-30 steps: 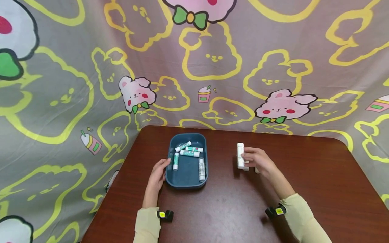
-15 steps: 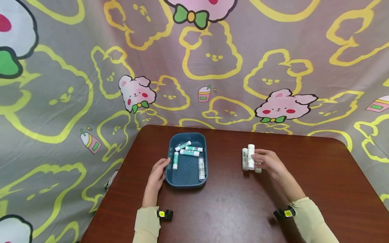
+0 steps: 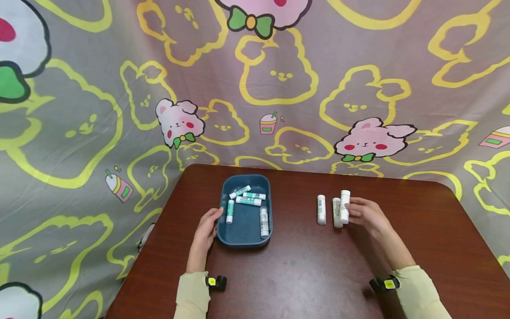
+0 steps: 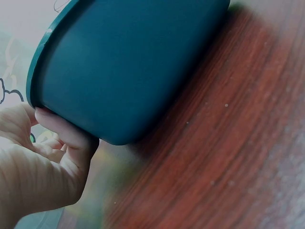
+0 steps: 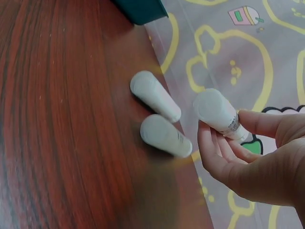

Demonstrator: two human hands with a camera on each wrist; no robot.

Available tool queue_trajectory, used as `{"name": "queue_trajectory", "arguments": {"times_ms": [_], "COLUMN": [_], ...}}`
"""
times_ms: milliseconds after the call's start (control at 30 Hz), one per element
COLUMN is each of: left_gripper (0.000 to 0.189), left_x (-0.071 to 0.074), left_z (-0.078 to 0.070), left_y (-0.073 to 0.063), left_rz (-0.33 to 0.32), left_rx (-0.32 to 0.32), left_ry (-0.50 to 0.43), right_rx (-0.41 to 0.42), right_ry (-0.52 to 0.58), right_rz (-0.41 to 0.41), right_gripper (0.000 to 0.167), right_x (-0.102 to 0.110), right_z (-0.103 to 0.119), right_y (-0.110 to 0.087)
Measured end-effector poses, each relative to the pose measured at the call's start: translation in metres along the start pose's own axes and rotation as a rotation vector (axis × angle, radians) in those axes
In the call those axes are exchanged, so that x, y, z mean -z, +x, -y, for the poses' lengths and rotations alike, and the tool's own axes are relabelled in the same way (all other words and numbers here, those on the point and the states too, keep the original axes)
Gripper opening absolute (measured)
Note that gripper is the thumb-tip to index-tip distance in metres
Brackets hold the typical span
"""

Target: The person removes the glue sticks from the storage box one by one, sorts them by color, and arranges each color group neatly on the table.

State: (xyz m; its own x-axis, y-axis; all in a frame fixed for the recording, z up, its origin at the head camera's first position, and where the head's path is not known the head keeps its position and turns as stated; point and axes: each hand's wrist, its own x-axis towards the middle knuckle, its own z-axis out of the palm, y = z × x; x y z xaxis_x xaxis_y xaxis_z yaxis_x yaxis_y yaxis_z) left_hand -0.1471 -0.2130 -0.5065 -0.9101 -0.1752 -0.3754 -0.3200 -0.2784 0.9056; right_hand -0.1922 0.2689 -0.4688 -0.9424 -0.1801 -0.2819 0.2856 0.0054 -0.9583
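The right hand (image 3: 369, 216) has carried its pinched white tube (image 3: 345, 207) past two other tubes (image 3: 321, 210), farther from the tub (image 3: 245, 223). The left hand (image 3: 206, 227) grips that tub.

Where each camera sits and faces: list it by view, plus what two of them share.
Head: worn on the head, facing forward and down over the table toward the patterned cloth; left hand, right hand and both sleeves show.
Left wrist: on that wrist, facing the blue container from outside; left hand shows.
Right wrist: on that wrist, facing the held white tube and two other tubes; right hand shows.
Shared: head and right wrist both show those three tubes.
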Motion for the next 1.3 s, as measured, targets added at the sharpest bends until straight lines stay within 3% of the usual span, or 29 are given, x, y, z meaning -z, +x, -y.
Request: {"name": "queue_trajectory", "arguments": {"times_ms": [167, 333, 1033, 1300], "left_gripper": [0.02, 0.02, 0.02, 0.021], "left_x": [0.001, 0.001, 0.002, 0.004], "left_z": [0.001, 0.002, 0.004, 0.004], "left_y": [0.001, 0.001, 0.002, 0.0], "left_rz": [-0.002, -0.008, -0.007, 0.028], "left_rx": [-0.002, -0.004, -0.004, -0.049], "left_ry": [-0.004, -0.004, 0.01, 0.015], "right_rx": [-0.009, -0.023, -0.05, -0.039], "right_ry": [0.037, 0.03, -0.146, -0.209], "right_rz": [-0.022, -0.045, -0.112, -0.129], "right_gripper": [0.052, 0.058, 0.061, 0.058], "right_x": [0.009, 0.016, 0.037, 0.04], "right_z": [-0.003, -0.006, -0.019, -0.027], "right_y": [-0.003, -0.004, -0.003, 0.002]}}
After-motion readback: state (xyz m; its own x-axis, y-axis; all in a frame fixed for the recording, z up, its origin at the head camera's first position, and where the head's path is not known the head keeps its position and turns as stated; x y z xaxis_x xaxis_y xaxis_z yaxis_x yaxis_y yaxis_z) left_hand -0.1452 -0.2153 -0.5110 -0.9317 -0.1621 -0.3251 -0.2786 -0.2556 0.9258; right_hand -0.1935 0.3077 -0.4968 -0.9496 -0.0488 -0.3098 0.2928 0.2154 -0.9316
